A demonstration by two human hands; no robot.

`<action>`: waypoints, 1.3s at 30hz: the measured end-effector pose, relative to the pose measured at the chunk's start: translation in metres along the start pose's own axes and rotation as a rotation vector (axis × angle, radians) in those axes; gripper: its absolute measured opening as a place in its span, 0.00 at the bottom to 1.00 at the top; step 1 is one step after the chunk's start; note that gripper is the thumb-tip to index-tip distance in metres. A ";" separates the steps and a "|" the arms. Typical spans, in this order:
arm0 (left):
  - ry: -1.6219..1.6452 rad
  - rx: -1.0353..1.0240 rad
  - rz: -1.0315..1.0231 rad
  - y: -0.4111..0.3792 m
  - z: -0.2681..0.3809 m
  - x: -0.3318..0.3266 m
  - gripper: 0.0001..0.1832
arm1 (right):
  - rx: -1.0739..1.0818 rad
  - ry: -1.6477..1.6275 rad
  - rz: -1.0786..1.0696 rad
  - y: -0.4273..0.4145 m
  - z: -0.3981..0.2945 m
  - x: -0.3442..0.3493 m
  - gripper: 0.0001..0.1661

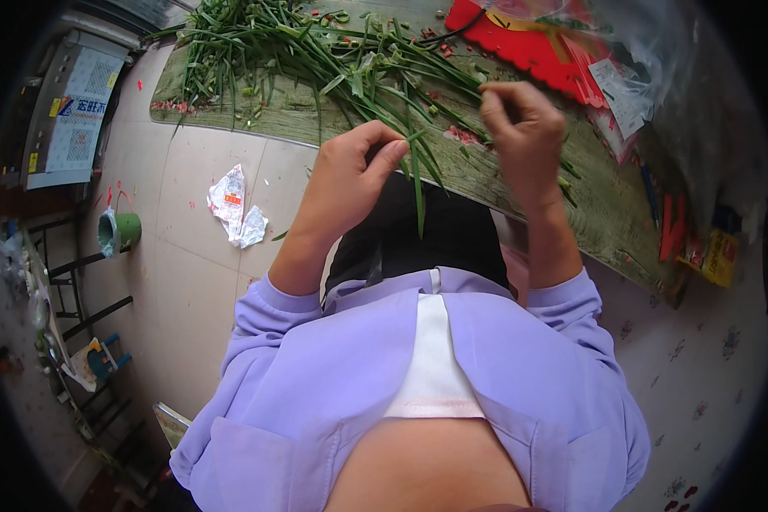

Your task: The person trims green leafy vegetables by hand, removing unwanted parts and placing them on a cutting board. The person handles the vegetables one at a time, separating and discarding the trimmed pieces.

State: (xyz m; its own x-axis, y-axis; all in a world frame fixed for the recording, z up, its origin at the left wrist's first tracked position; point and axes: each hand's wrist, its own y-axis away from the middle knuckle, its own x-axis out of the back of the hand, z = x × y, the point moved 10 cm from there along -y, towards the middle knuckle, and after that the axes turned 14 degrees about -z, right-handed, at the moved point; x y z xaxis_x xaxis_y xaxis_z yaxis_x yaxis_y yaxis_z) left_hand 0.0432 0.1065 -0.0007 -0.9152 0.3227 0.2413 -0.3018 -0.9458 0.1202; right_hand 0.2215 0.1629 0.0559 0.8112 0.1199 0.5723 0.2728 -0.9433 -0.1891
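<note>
My left hand [353, 169] is over the table's front edge, thumb and forefinger pinching a narrow green leaf stalk [416, 136]. Further right, my right hand [526, 131] is raised above the table with thumb and forefinger tips together. Stalk ends reach those fingertips, but I cannot tell whether anything is between them. A loose heap of long green leafy vegetable stalks [249, 45] spreads across the wood-grain tabletop [230, 115]. Some stalks pass behind my right hand, and cut ends show by its wrist.
A red scalloped sheet [518, 51] and clear plastic bags [672, 70] occupy the table's right part. A blue pen [650, 195] and a yellow packet [719, 257] are near its right end. Crumpled white paper [235, 203] is on the tiled floor; a green bucket [128, 231] stands left.
</note>
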 end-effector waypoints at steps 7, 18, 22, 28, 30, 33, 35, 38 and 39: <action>0.114 -0.041 0.093 0.001 -0.006 0.006 0.08 | 0.303 0.711 0.212 -0.038 -0.011 0.026 0.08; 0.202 -0.005 0.130 0.005 -0.018 0.015 0.09 | 0.331 0.656 -0.079 -0.030 -0.020 -0.024 0.07; 0.257 -0.028 0.140 0.003 -0.016 0.013 0.09 | 0.386 0.741 -0.153 -0.026 -0.015 -0.038 0.07; 0.655 -0.105 0.141 -0.005 -0.010 0.012 0.13 | 0.196 0.312 -0.173 -0.020 -0.033 -0.017 0.07; 0.769 -0.185 0.163 -0.016 -0.003 0.011 0.16 | 0.136 0.165 -0.211 -0.014 -0.039 -0.019 0.07; 0.876 -0.237 0.149 -0.029 0.007 0.002 0.16 | 0.069 -0.022 -0.283 -0.006 -0.039 -0.030 0.08; 0.864 -0.237 0.107 -0.031 0.014 -0.002 0.15 | 0.046 -0.077 -0.348 0.001 -0.042 -0.039 0.09; 0.776 -0.208 0.055 -0.031 0.021 -0.003 0.13 | 0.048 -0.206 -0.368 0.006 -0.032 -0.048 0.08; 0.697 -0.192 0.018 -0.028 0.022 0.001 0.13 | 0.038 -0.257 -0.364 0.007 -0.028 -0.048 0.09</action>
State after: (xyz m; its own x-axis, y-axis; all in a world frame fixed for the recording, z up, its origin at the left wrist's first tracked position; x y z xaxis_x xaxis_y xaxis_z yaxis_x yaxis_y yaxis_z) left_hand 0.0565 0.1346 0.0171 -0.8588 0.2686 -0.4363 -0.2676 -0.9613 -0.0652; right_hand 0.1699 0.1419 0.0493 0.7598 0.5192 0.3913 0.5791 -0.8140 -0.0444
